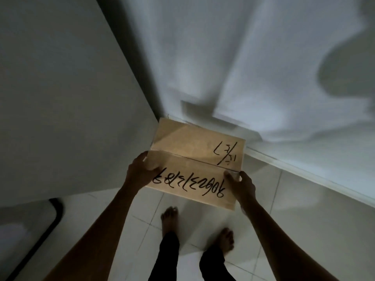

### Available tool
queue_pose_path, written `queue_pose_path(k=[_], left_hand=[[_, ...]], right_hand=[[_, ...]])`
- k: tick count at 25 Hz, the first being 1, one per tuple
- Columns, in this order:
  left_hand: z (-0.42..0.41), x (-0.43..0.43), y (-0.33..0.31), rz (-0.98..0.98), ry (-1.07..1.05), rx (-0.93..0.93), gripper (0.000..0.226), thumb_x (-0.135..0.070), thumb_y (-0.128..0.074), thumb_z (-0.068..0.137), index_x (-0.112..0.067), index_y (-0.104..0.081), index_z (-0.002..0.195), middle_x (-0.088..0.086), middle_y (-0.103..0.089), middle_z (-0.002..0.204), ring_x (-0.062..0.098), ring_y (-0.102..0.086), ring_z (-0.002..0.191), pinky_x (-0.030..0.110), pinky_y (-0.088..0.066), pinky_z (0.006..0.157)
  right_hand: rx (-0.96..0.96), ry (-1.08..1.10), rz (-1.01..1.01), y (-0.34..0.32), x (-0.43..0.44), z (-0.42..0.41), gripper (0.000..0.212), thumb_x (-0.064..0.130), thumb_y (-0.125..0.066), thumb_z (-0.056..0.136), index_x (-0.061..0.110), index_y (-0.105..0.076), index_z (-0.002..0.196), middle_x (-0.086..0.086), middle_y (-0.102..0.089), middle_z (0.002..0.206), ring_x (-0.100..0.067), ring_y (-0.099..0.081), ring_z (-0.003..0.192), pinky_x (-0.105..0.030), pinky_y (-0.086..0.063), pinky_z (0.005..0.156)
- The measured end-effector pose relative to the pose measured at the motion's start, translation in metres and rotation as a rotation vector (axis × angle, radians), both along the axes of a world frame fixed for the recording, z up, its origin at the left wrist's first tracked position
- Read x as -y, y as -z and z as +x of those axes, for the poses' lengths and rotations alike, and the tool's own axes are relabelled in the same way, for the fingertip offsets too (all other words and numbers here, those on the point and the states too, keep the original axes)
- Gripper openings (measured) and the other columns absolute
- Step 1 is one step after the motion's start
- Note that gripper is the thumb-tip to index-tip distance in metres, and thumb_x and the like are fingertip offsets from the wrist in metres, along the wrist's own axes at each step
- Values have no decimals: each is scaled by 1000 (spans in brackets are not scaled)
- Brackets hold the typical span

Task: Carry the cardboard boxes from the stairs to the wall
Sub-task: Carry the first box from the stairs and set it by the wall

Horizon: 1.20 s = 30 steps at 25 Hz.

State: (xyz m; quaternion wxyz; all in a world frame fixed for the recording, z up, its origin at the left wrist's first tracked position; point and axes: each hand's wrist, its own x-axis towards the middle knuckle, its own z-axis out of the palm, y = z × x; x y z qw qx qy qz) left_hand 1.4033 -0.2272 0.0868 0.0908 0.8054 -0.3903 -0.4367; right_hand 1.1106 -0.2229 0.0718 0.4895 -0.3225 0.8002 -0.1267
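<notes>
Nearest the camera, two bare feet stand on the white tiled floor (304,230), one a little ahead of the other and blurred, which suggests a step in progress. Above them both forearms reach forward. The left hand (140,171) clasps the left end of the cardboard box (194,157), thumb over the top face; the right hand (241,185) clasps the right end the same way. The box is held level in the air, taped along its middle seam and marked with dark handwriting, its far edge close to the corner where two pale walls (263,78) meet.

The step in hand looks like the set-down at the wall. To do it well, the person should bend the knees, lower the box flat, keep fingers clear of the underside as it lands, and slide it snug to the skirting.

The light is dim, so much is uncertain. The box's underside and the fingers beneath it are hidden. Whether the far edge touches the wall cannot be told. A dark curved object (54,216) at lower left is cut off and unidentifiable. No stairs and no other boxes are in view.
</notes>
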Motion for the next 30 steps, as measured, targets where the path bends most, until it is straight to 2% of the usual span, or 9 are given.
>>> queue_pose_path(k=[4,8,11,13,16,20,22,27,30], left_hand=[[26,26,105,44,129,-105,108,-36,-91,51,-28,-33,142,5,-54,136,31,-54,123,48,-53,94],[44,57,192,56,205,-27,105,-27,-90,56,-22,-31,142,6,-50,140,34,-48,128,48,-47,99],[52,82,230,23,239,6,102,-27,-89,58,-18,-33,142,10,-48,143,36,-45,132,51,-46,103],[54,92,247,-31,239,47,91,-23,-86,64,-14,-37,140,13,-53,139,35,-50,128,48,-48,98],[53,99,257,-159,256,163,72,-20,-78,75,-10,-43,138,17,-59,131,34,-60,118,40,-53,88],[53,98,270,-169,454,280,76,-23,-72,81,-16,-33,146,12,-26,157,32,-38,139,45,-49,102],[56,95,277,-161,564,331,76,-26,-68,84,-15,-28,148,12,-13,161,32,-25,146,48,-45,106],[63,100,274,-75,598,294,85,-23,-67,85,-16,-14,152,13,-8,162,34,-24,146,51,-42,108],[69,94,235,-10,612,284,86,-25,-63,87,-17,-7,153,14,-9,162,34,-16,148,52,-34,114]], right_hand=[[-10,20,18,106,20,21,51,49,-65,84,14,-58,122,-11,-68,116,-30,-66,99,-48,-56,87],[-34,82,44,197,41,46,49,50,-64,84,16,-60,119,-11,-68,117,-30,-64,101,-46,-56,87],[-34,170,34,235,54,60,45,45,-65,86,16,-62,120,-11,-68,116,-27,-61,97,-45,-55,87],[-45,205,27,254,62,68,47,43,-66,86,15,-60,123,-12,-66,120,-30,-61,104,-48,-55,90],[-70,214,7,265,76,85,48,39,-65,87,13,-57,127,-12,-65,124,-34,-60,114,-51,-52,94],[-96,182,-29,274,100,102,51,38,-67,86,11,-55,127,-14,-64,126,-36,-61,114,-54,-52,96],[-93,170,-26,279,111,111,52,38,-67,86,12,-53,128,-15,-63,127,-36,-61,114,-53,-52,96],[-81,98,37,275,118,119,59,39,-62,90,8,-43,136,-17,-59,132,-37,-58,119,-45,-50,95],[-75,22,53,227,105,113,60,37,-60,91,6,-40,138,-17,-60,133,-36,-59,118,-42,-51,92]])
